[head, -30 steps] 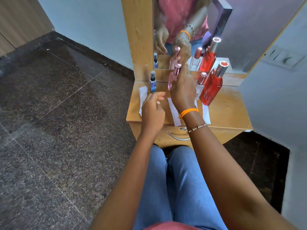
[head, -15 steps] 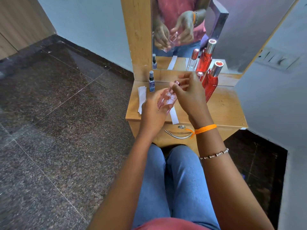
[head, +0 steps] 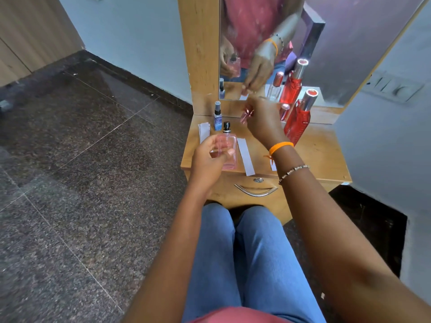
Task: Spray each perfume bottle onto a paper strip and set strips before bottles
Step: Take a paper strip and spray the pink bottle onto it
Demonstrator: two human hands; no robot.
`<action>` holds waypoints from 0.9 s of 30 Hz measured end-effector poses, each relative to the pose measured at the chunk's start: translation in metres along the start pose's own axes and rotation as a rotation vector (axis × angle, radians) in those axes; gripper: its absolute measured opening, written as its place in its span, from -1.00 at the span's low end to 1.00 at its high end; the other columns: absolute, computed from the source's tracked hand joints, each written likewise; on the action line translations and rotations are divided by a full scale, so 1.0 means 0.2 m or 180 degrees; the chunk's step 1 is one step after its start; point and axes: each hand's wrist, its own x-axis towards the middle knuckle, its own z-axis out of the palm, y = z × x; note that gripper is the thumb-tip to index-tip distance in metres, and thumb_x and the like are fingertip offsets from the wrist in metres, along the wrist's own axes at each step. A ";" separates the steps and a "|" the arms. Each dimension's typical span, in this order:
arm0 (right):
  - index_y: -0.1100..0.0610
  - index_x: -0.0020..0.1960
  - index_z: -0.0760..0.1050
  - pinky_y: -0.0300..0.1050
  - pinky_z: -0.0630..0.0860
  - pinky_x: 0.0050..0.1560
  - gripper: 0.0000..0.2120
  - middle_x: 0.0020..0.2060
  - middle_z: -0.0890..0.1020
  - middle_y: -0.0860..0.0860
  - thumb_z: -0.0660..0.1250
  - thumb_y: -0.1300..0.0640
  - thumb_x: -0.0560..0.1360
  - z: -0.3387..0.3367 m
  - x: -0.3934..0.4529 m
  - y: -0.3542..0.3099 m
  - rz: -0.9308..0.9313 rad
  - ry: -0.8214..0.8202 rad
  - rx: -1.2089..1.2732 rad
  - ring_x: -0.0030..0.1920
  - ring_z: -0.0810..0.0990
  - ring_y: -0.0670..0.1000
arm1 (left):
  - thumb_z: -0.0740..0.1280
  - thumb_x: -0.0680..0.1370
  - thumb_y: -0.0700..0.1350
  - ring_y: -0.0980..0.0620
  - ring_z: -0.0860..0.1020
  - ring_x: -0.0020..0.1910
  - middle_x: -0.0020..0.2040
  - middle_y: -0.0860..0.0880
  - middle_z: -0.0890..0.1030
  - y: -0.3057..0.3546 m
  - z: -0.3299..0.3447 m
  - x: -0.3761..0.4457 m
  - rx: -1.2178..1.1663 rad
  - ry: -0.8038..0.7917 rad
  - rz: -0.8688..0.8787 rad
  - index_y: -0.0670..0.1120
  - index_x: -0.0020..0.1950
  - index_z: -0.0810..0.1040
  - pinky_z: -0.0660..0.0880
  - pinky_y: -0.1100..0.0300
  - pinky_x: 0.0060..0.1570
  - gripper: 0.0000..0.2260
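My left hand grips a clear pink rectangular perfume bottle upright over the front left of the wooden dressing table; its black spray nozzle is bare. My right hand is raised further back and pinches the bottle's pink cap. A white paper strip lies on the table just right of the bottle. Another strip peeks out under my right wrist. A small blue spray bottle stands at the back left.
A stack of spare strips lies at the table's left edge. A tall red bottle with a silver cap and a smaller bottle behind my hand stand at the back right. A mirror rises behind the table. A drawer handle is below.
My right hand pulled the pink cap off the bottle and lifted it away toward the back. My left hand now holds the bottle upright, slightly lower and to the left.
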 end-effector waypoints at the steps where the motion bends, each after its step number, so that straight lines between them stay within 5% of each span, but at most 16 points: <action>1: 0.27 -0.02 0.54 -0.05 0.45 -0.14 -0.77 -0.06 0.61 0.23 0.21 0.43 0.39 0.05 0.01 0.02 0.0003 -0.0004 -0.0140 -0.04 0.57 0.23 | 0.35 0.48 -0.26 0.15 0.56 0.05 -0.01 0.11 0.61 0.00 0.00 0.00 -0.0005 0.0030 -0.0009 0.09 0.06 0.53 0.48 0.37 -0.12 -0.73; 5: 0.22 0.13 0.50 0.09 0.55 -0.08 -0.68 -0.01 0.61 0.23 0.19 0.41 0.42 0.18 0.03 0.08 0.0008 -0.0256 -0.0589 0.01 0.58 0.29 | 0.33 0.51 -0.25 0.20 0.51 0.08 0.03 0.12 0.58 -0.02 0.00 0.01 0.0071 0.0109 0.0000 0.03 0.15 0.53 0.46 0.44 -0.18 -0.73; 8: 0.25 0.24 0.41 0.10 0.50 -0.01 -0.58 0.10 0.55 0.26 0.20 0.46 0.41 0.15 -0.01 0.07 -0.0225 0.0047 -0.0495 0.07 0.52 0.29 | 0.30 0.52 -0.26 0.14 0.53 0.06 0.01 0.12 0.57 -0.01 0.00 0.01 -0.0002 0.0111 -0.0003 0.02 0.14 0.53 0.50 0.41 -0.15 -0.74; 11: 0.26 0.19 0.43 0.00 0.49 0.03 -0.60 0.05 0.57 0.18 0.13 0.48 0.40 0.05 -0.16 0.02 -0.0340 0.0364 0.0546 0.04 0.55 0.18 | 0.28 0.53 -0.27 -0.02 0.56 0.07 0.00 0.08 0.58 0.00 0.02 0.02 -0.0108 0.0105 -0.0068 0.09 0.03 0.53 0.55 0.19 0.00 -0.75; 14: 0.14 0.15 0.45 -0.07 0.55 0.05 -0.58 -0.02 0.61 0.04 0.08 0.46 0.41 -0.05 -0.35 0.02 0.0101 -0.0368 0.2031 -0.01 0.60 0.07 | 0.28 0.53 -0.24 -0.08 0.55 0.14 0.05 0.00 0.59 0.03 0.04 0.04 -0.0159 0.0061 -0.0150 0.01 0.12 0.56 0.53 0.04 0.13 -0.77; 16: 0.12 0.22 0.41 -0.10 0.57 0.09 -0.58 0.06 0.61 0.03 0.15 0.45 0.44 -0.09 -0.44 0.03 0.0145 -0.0784 0.2342 0.02 0.62 0.03 | 0.29 0.54 -0.24 0.00 0.57 0.09 0.00 0.04 0.60 0.05 0.06 0.04 -0.0124 -0.0048 -0.0172 -0.08 0.19 0.55 0.53 0.10 0.11 -0.75; 21: 0.09 0.19 0.33 -0.17 0.58 -0.01 -0.60 -0.04 0.60 -0.02 0.34 0.41 0.47 -0.18 -0.46 0.08 0.0111 -0.0604 0.2495 -0.07 0.62 -0.09 | 0.25 0.57 -0.21 0.23 0.57 -0.05 -0.03 0.03 0.63 0.10 0.12 0.04 -0.0040 -0.0507 0.0005 -0.08 0.17 0.56 0.49 0.33 0.04 -0.79; 24: 0.06 0.23 0.30 0.03 0.58 0.01 -0.55 -0.07 0.58 0.09 0.33 0.40 0.46 -0.22 -0.48 0.16 0.0231 -0.0585 0.2510 -0.10 0.58 -0.01 | 0.12 0.63 -0.07 0.12 0.52 0.15 0.08 0.02 0.62 0.07 0.14 0.09 0.0370 -0.0342 -0.0086 -0.04 0.28 0.51 0.41 0.26 0.12 -0.71; 27: 0.08 0.30 0.29 -0.16 0.52 -0.09 -0.51 -0.17 0.53 0.00 0.31 0.42 0.47 -0.25 -0.51 0.21 0.0393 -0.0483 0.2636 -0.21 0.52 -0.09 | 0.17 0.61 -0.10 -0.07 0.42 0.25 0.21 -0.08 0.52 0.00 0.20 0.14 0.1806 -0.0113 0.0251 -0.06 0.35 0.44 0.33 0.16 0.15 -0.69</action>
